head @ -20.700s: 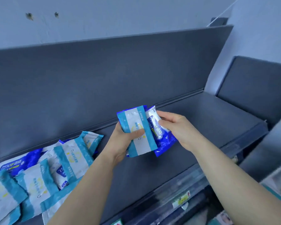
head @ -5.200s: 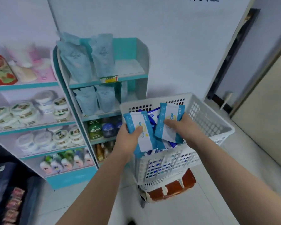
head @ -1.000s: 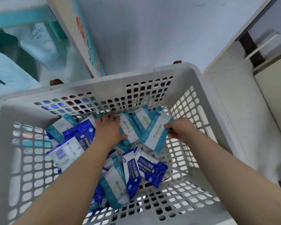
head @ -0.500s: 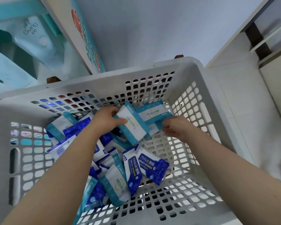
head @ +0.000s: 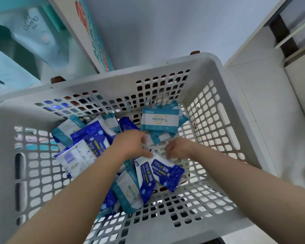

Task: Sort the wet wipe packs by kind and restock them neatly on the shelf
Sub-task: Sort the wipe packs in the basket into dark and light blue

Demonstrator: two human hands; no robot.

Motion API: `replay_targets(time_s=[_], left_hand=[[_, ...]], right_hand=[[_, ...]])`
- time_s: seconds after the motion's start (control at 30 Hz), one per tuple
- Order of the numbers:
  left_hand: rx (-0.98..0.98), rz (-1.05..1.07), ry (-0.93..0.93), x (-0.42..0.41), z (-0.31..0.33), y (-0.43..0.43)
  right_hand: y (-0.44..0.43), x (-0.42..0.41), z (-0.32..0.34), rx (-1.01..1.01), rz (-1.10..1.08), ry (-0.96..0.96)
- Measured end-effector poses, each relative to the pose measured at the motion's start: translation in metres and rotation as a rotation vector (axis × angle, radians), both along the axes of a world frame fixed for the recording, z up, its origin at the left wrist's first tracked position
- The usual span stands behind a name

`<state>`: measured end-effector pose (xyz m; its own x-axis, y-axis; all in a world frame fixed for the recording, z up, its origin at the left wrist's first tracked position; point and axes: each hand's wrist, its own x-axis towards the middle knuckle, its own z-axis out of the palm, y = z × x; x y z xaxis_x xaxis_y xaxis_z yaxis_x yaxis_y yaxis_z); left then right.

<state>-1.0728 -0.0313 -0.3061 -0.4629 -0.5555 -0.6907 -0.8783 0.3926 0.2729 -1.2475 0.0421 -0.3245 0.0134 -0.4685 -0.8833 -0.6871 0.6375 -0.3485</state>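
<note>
In basket (head: 113,81), teal pack (head: 159,120) lengthwise left-right.

On my far left I see pale blue pouches (head: 30,32) on a teal rack (head: 5,6). A board (head: 93,41) with red and teal print stands beside them. White floor tiles (head: 262,103) are on my right.

A white slotted basket (head: 224,120) holds the packs. Teal-and-white packs (head: 159,120) lie stacked by its far wall. Dark blue packs (head: 166,173) lie on its bottom near the middle, and a mixed heap (head: 88,143) fills its left side.
</note>
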Motion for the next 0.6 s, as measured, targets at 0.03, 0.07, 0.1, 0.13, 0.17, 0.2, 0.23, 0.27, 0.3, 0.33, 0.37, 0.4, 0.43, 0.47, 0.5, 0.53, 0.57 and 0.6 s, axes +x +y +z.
replay_targets(time_s=[0.03, 0.07, 0.1, 0.13, 0.17, 0.2, 0.23, 0.27, 0.3, 0.33, 0.37, 0.4, 0.43, 0.47, 0.5, 0.53, 0.57, 0.6], left_hand=[[-0.016, -0.129, -0.088, 0.003, -0.001, 0.006], [-0.037, -0.226, -0.153, 0.006, -0.002, 0.011], [-0.051, -0.275, -0.187, 0.010, -0.005, 0.015], [-0.052, -0.282, -0.195, 0.013, -0.007, 0.018], [-0.044, -0.261, -0.183, 0.017, -0.010, 0.020], [-0.038, -0.237, -0.159, 0.020, -0.012, 0.021], [-0.040, -0.219, -0.130, 0.023, -0.014, 0.021], [-0.044, -0.207, -0.106, 0.025, -0.015, 0.022], [-0.049, -0.200, -0.083, 0.026, -0.015, 0.022], [-0.049, -0.187, -0.062, 0.027, -0.015, 0.023], [-0.041, -0.166, -0.041, 0.028, -0.015, 0.024], [-0.025, -0.138, -0.022, 0.029, -0.015, 0.024], [0.002, -0.101, -0.002, 0.030, -0.014, 0.024], [0.040, -0.048, 0.024, 0.030, -0.013, 0.024], [0.092, 0.026, 0.058, 0.031, -0.012, 0.024], [0.147, 0.111, 0.103, 0.031, -0.010, 0.023], [0.187, 0.184, 0.151, 0.030, -0.008, 0.023], [0.206, 0.232, 0.191, 0.027, -0.006, 0.022]], right_hand=[[0.004, 0.006, -0.003, 0.011, 0.082, 0.005], [0.008, 0.011, -0.004, 0.025, 0.119, 0.003], [0.011, 0.014, -0.008, 0.031, 0.138, 0.002], [0.014, 0.017, -0.009, 0.036, 0.151, 0.006], [0.015, 0.019, -0.012, 0.036, 0.158, 0.012], [0.016, 0.021, -0.012, 0.034, 0.165, 0.018], [0.017, 0.022, -0.014, 0.027, 0.181, 0.024], [0.018, 0.024, -0.013, 0.016, 0.197, 0.038], [0.018, 0.024, -0.014, -0.006, 0.224, 0.052], [0.018, 0.025, -0.013, -0.024, 0.232, 0.056], [0.018, 0.025, -0.014, -0.039, 0.228, 0.049], [0.018, 0.026, -0.013, -0.046, 0.221, 0.038], [0.018, 0.026, -0.013, -0.043, 0.228, 0.032], [0.017, 0.025, -0.010, -0.035, 0.222, 0.029], [0.015, 0.022, -0.007, -0.032, 0.204, 0.029], [0.012, 0.019, -0.001, -0.035, 0.168, 0.036], [0.009, 0.013, 0.005, -0.047, 0.126, 0.053], [0.006, 0.006, 0.012, -0.065, 0.092, 0.081]])
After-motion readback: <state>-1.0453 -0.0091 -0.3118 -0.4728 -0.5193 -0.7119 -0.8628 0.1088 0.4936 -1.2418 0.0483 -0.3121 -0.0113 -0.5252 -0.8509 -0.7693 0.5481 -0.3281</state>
